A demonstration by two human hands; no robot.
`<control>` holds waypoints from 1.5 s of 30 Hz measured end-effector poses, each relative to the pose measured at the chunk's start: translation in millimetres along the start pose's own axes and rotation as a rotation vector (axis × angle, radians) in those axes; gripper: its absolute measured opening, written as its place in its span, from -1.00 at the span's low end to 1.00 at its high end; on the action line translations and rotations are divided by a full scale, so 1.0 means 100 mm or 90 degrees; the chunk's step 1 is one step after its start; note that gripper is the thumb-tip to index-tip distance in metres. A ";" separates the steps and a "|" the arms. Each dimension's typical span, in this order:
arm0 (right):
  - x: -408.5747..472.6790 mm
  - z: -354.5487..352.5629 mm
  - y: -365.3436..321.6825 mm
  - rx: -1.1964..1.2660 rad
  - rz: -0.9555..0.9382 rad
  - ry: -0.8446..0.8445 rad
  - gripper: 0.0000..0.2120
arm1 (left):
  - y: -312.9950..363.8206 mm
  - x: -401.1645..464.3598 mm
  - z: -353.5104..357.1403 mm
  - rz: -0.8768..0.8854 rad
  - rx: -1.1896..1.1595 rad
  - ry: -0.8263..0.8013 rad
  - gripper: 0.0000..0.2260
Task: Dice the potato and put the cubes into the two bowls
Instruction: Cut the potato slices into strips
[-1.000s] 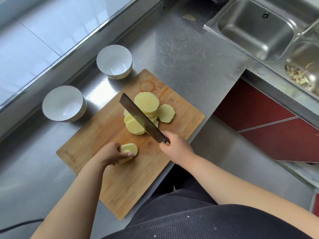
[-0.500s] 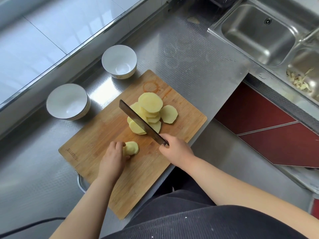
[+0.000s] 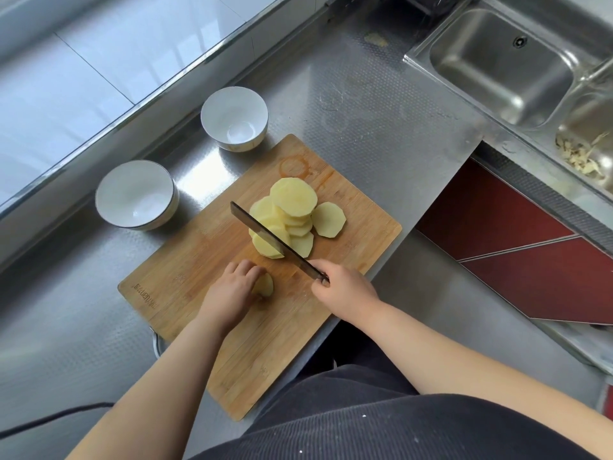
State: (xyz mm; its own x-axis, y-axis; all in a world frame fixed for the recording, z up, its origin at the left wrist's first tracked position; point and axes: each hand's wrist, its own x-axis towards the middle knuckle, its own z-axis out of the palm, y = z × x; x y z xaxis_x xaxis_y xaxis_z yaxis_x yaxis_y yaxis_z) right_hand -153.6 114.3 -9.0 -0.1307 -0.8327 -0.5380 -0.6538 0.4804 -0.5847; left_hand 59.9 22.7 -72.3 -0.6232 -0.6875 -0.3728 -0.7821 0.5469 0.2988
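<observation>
1. The left hand (image 3: 232,288) is curling its fingers over a potato piece (image 3: 265,284) on the cutting board (image 3: 185,277).
2. The right hand (image 3: 343,290) is gripping the knife (image 3: 272,242) over the potato slices (image 3: 293,214).
3. Two bowls (image 3: 136,194) are sitting empty on the surface (image 3: 381,127).

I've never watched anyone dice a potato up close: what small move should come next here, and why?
Probably bring the knife over to the potato piece and cut it. The left hand grips that piece on the cutting board, the right hand holds the knife above the slices, and both bowls are empty.
</observation>
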 end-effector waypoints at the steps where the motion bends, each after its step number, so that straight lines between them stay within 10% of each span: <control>1: 0.00 0.00 0.00 -0.003 -0.002 -0.004 -0.59 | 0.01 0.01 0.01 0.006 0.000 0.008 -0.59; 45: 0.30 -0.11 0.04 -0.104 0.066 -0.027 -0.62 | 0.16 0.22 0.05 0.143 0.090 0.018 -0.57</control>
State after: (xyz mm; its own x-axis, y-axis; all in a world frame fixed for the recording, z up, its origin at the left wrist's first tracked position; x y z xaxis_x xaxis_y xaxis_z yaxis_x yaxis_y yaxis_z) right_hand -168.2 88.0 -20.4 -0.1742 -0.7671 -0.6174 -0.7512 0.5089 -0.4204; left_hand 33.8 18.4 -79.8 -0.7824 -0.5530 -0.2864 -0.6178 0.7472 0.2451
